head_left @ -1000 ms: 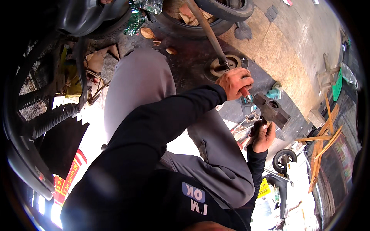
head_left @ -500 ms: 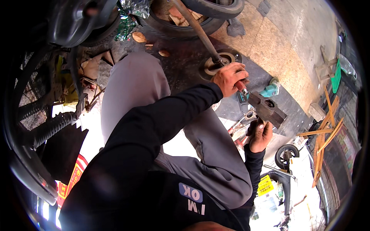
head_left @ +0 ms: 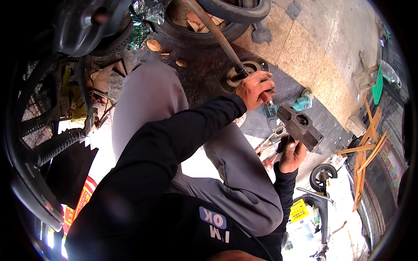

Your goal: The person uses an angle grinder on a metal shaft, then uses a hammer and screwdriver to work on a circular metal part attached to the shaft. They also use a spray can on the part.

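Left hand (head_left: 254, 90): grip closed around a red-handled tool with a bright metal end (head_left: 267, 98). Right hand (head_left: 292, 159): grip closed on the lower edge of a dark-grey metal block with a central hole (head_left: 299, 127), fingers partly hidden; block is just right of the tool end.

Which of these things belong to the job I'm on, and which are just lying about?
In use:
- red-handled tool, in the left hand
- dark metal hammer head, in the right hand

Apparently just lying about:
- tyres
- dry leaves
- small black wheel
- wooden slats
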`<state>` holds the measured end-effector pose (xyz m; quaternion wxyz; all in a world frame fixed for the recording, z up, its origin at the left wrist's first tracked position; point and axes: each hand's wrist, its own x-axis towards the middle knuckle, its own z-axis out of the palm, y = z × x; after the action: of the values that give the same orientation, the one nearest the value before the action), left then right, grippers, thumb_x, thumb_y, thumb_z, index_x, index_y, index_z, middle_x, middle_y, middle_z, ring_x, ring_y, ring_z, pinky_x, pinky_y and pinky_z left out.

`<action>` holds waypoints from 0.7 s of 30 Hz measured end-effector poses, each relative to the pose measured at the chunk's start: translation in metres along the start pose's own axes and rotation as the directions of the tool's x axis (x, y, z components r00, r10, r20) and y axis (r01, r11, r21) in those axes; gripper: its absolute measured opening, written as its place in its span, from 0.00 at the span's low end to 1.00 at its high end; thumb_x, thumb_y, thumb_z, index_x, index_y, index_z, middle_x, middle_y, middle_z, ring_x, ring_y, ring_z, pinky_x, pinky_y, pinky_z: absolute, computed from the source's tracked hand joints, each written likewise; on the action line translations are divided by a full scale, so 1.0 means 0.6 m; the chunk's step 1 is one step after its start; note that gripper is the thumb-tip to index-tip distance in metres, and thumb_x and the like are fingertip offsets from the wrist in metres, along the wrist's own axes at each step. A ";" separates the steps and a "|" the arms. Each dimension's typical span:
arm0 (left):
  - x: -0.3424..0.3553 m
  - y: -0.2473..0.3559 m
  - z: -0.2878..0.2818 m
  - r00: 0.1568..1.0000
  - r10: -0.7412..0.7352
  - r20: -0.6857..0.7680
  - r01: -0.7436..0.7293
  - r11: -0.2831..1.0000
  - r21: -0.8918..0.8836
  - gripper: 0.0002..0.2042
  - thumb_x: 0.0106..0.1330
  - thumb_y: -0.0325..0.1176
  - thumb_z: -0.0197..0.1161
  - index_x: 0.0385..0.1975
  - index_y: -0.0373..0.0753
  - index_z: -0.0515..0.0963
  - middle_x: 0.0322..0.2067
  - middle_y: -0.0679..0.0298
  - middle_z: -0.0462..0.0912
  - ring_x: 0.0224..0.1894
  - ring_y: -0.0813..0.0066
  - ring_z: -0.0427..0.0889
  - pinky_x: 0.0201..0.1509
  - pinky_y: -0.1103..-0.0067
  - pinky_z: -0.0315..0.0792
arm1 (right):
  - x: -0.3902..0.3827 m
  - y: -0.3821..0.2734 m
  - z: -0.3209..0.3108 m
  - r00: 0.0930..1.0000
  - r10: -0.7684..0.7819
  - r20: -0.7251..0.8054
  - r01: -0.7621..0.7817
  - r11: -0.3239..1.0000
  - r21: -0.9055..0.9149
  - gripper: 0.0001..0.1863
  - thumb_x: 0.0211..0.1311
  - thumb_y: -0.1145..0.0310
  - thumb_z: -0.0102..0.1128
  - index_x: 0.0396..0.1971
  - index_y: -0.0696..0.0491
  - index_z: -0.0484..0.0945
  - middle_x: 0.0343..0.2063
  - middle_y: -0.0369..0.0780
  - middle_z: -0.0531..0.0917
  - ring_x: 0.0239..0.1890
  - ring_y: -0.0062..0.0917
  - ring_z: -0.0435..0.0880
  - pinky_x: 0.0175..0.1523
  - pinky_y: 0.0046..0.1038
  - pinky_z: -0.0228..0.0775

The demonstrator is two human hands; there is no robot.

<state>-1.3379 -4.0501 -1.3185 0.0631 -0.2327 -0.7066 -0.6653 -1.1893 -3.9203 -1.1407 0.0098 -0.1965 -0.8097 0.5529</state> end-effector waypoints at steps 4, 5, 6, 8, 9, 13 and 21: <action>0.002 0.002 0.000 0.999 -0.037 -0.006 0.038 0.999 0.009 0.14 0.53 0.28 0.77 0.37 0.38 0.80 0.40 0.54 0.83 0.52 0.50 0.82 0.53 0.64 0.77 | -0.003 0.009 -0.004 1.000 0.021 0.003 -0.021 0.999 -0.026 0.26 0.76 0.52 0.57 0.55 0.62 0.73 0.32 0.36 0.75 0.27 0.18 0.72 0.29 0.21 0.63; 0.002 0.006 0.000 0.998 -0.052 -0.026 0.052 0.999 0.012 0.14 0.52 0.27 0.77 0.37 0.38 0.79 0.40 0.53 0.83 0.51 0.50 0.83 0.53 0.64 0.78 | -0.005 0.010 -0.005 0.999 0.037 -0.004 -0.037 0.999 -0.033 0.27 0.75 0.51 0.58 0.55 0.62 0.73 0.33 0.36 0.76 0.27 0.18 0.72 0.29 0.21 0.64; 0.003 0.007 0.002 0.997 -0.067 -0.048 0.067 0.998 0.015 0.15 0.52 0.26 0.77 0.37 0.37 0.79 0.41 0.52 0.84 0.50 0.50 0.84 0.52 0.64 0.78 | -0.004 0.008 -0.006 0.999 0.038 -0.007 -0.039 0.998 -0.047 0.27 0.75 0.51 0.58 0.55 0.62 0.73 0.33 0.37 0.77 0.28 0.18 0.73 0.30 0.21 0.64; 0.006 0.007 0.007 0.991 -0.112 -0.076 0.112 0.994 -0.008 0.15 0.53 0.26 0.77 0.37 0.36 0.78 0.39 0.51 0.84 0.49 0.50 0.84 0.52 0.63 0.78 | -0.002 -0.004 -0.003 0.999 0.041 -0.013 -0.042 0.996 -0.074 0.28 0.74 0.50 0.59 0.55 0.62 0.74 0.35 0.38 0.79 0.29 0.18 0.73 0.31 0.21 0.64; 0.008 0.007 0.008 0.987 -0.133 -0.088 0.132 0.991 -0.018 0.15 0.53 0.26 0.76 0.37 0.36 0.78 0.38 0.51 0.84 0.48 0.50 0.84 0.52 0.63 0.78 | -0.001 -0.012 0.001 0.998 0.064 -0.022 -0.065 0.994 -0.087 0.28 0.73 0.50 0.60 0.54 0.63 0.74 0.35 0.38 0.79 0.29 0.18 0.73 0.32 0.21 0.64; 0.009 0.008 0.009 0.988 -0.127 -0.084 0.127 0.992 -0.004 0.14 0.53 0.25 0.76 0.35 0.35 0.77 0.37 0.51 0.84 0.45 0.48 0.84 0.51 0.63 0.77 | 0.028 -0.035 0.019 0.998 -0.057 -0.018 0.047 0.935 -0.353 0.26 0.73 0.50 0.61 0.48 0.63 0.76 0.32 0.37 0.79 0.30 0.15 0.71 0.34 0.21 0.64; 0.009 0.010 0.008 0.987 -0.134 -0.090 0.132 0.991 -0.029 0.14 0.53 0.25 0.75 0.35 0.36 0.77 0.36 0.51 0.84 0.44 0.48 0.84 0.50 0.64 0.77 | 0.020 -0.041 0.005 0.940 -0.276 -0.200 0.262 0.961 -0.090 0.22 0.79 0.54 0.48 0.49 0.62 0.73 0.28 0.44 0.78 0.24 0.21 0.72 0.28 0.24 0.65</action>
<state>-1.3391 -4.0443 -1.3112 0.0481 -0.1550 -0.7093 -0.6860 -1.2087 -3.9268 -1.1221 0.1649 -0.1417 -0.8402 0.4969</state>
